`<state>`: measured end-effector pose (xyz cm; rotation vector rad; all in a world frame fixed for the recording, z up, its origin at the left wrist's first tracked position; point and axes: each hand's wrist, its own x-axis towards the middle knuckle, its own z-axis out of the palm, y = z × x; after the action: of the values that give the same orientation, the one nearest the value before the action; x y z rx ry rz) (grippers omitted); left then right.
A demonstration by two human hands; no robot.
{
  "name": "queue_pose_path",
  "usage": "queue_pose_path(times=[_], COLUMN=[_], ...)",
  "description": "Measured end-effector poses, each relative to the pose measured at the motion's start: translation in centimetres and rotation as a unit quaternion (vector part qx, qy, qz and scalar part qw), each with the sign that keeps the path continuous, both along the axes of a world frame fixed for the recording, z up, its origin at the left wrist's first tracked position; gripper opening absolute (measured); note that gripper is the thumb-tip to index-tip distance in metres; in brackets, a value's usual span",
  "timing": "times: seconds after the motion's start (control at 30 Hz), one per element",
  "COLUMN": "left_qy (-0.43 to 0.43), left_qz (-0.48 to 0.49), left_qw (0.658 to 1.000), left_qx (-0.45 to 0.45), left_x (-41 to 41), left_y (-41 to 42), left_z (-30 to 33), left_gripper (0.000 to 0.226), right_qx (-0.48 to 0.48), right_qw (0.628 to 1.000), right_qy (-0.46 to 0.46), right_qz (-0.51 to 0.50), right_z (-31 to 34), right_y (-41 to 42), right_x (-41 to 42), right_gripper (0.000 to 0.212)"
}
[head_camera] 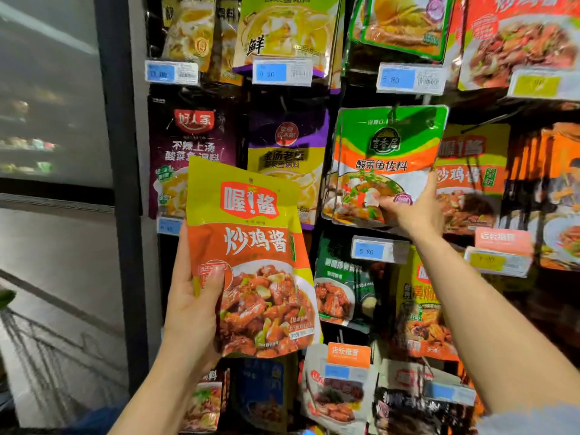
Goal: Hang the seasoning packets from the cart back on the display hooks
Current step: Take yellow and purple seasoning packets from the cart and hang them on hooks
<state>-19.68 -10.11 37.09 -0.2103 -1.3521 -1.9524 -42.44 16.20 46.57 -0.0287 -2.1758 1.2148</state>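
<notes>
head view: one camera only, looks forward at a store hook display; cart wire just visible at lower left.
left hand (pixel 191 296): curled round the lower left edge of the yellow-and-orange glossy plastic stir-fry chicken sauce packet (pixel 251 259), thumb across the front, fingers behind; packet held upright, slightly tilted, in front of the display, not on any hook.
right hand (pixel 414 211): raised to the display, thumb on the front and fingers behind the lower right corner of the green-white-orange glossy plastic fish seasoning packet (pixel 386 164), pinching it.
green packet position: top edge up at the middle row under the blue price tag (pixel 408 79); hang hole looks level with a hook end, but whether the hook is through it I cannot tell.
yellow packet position: well left of and lower than the green one, covering part of the purple packet (pixel 191 146) and the yellow-purple packet (pixel 285 155) hanging behind it.
matching stock: same yellow-orange design hangs just right of the green packet (pixel 467 174); likely target hook for the left-hand packet.
handling guess: flat soft pouches, light to moderate with paste inside, film slick; bends if held by one corner.
grip advice: hold near the top beside the hang hole to steer it onto the hook; a low grip lets the top flop.
risk: film may slip from a pinch; neighbours can be knocked off.
</notes>
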Motion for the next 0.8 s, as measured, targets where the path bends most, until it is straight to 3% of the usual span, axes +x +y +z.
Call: queue_pose_path(times=[0.2,0.33,0.43,0.53,0.8], left_qy=[-0.010,-0.006,-0.001,0.010,0.029], left_qz=[-0.049,-0.093,-0.110,-0.150,-0.209], left_qw=[0.999,0.996,0.993,0.988,0.965], left_qx=[0.008,0.010,-0.031,-0.041,-0.156], left_x=[1.3,0.1,-0.6,-0.8,-3.4], left_y=[-0.2,1.7,4.8,8.0,13.9], left_z=[-1.3,-2.6,-2.8,-2.3,0.1], left_gripper=[0.055,0.055,0.058,0.061,0.068], right_qx=[0.035,-0.005,-0.070,-0.166,-0.214], right_qw=[0.998,0.992,0.960,0.928,0.944], right_qy=[0.037,0.014,-0.094,-0.120,0.010], right_qz=[-0.034,0.123,0.254,0.311,0.252], right_z=[-3.2,-5.3,-6.7,-7.6,-7.2], right_y=[0.0,-1.0,-1.0,1.1,7.1], right_x=[6.2,13.8,19.3,21.7,20.8], right_gripper=[0.093,0.083,0.090,0.096,0.101])
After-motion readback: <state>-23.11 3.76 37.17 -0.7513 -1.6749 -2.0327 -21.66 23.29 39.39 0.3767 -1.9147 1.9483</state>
